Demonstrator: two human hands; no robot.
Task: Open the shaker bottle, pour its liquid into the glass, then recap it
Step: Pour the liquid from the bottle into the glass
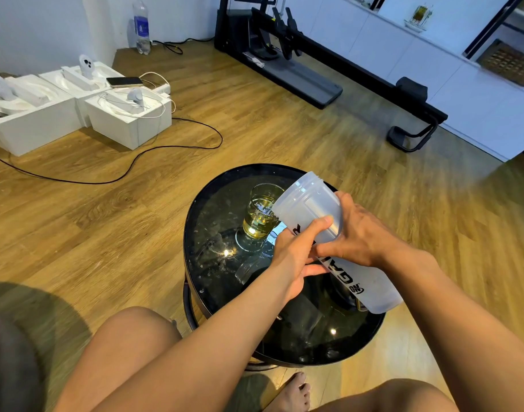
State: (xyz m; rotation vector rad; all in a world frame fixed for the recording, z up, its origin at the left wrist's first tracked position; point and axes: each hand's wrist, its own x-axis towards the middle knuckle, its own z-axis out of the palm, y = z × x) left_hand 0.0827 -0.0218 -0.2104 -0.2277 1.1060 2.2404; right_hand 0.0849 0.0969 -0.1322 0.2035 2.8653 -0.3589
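Note:
A frosted, translucent shaker bottle (308, 203) with black lettering is uncapped and tilted, its open mouth up and to the left beside the rim of the glass (262, 212). The clear glass stands on the round black glass table (213, 263) and holds yellow-green liquid in its lower part. My right hand (358, 233) grips the bottle's middle from the right. My left hand (296, 251) holds the bottle from the left and below. No liquid is visibly flowing. A dark shape under the bottle's base, perhaps the cap, is mostly hidden.
The table's surface is wet with droplets and reflections. On the wooden floor to the left are white boxes (127, 120) with devices, a phone and black cables. A water bottle (141, 28) stands by the wall. A black exercise machine (329, 72) lies behind. My knees flank the table.

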